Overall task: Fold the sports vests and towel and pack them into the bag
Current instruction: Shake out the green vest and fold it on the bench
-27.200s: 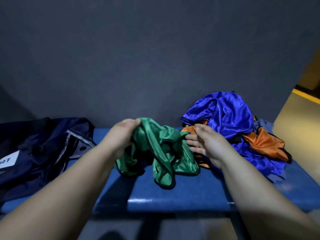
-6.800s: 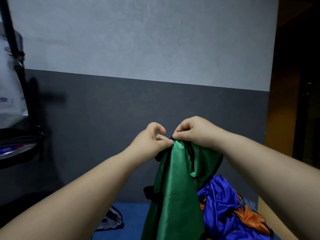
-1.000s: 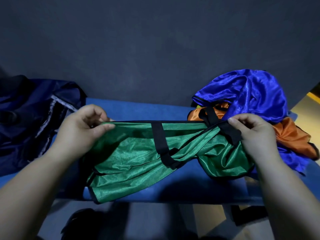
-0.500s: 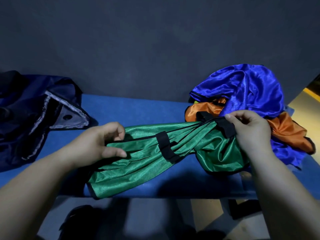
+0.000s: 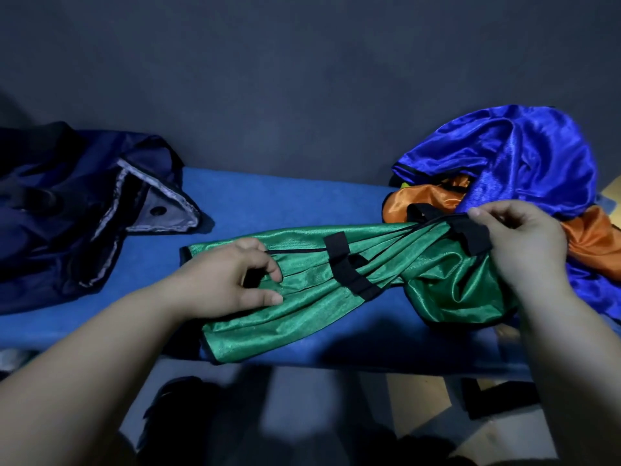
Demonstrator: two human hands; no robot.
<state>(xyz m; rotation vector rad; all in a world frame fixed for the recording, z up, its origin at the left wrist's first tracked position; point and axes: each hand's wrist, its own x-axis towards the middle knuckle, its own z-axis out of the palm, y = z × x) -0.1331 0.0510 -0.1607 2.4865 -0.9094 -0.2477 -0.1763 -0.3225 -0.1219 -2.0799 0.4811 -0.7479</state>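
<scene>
The shiny green satin sports vest with black trim [image 5: 302, 307] lies stretched lengthwise along the padded blue bench [image 5: 268, 196], with one near corner hanging over the front edge. The right hand [image 5: 524, 253] pinches the bunched black shoulder straps [image 5: 470, 237]. The left hand [image 5: 232, 280] grips the hem end with curled fingers and thumb, probably drawing the cloth taut so it lies flat for folding. Just behind the right hand sits the heap of royal-blue and orange satin vests [image 5: 524, 156], all unfolded. The open dark navy fabric bag [image 5: 67, 213] lies at the bench's left end, near enough for packing.
</scene>
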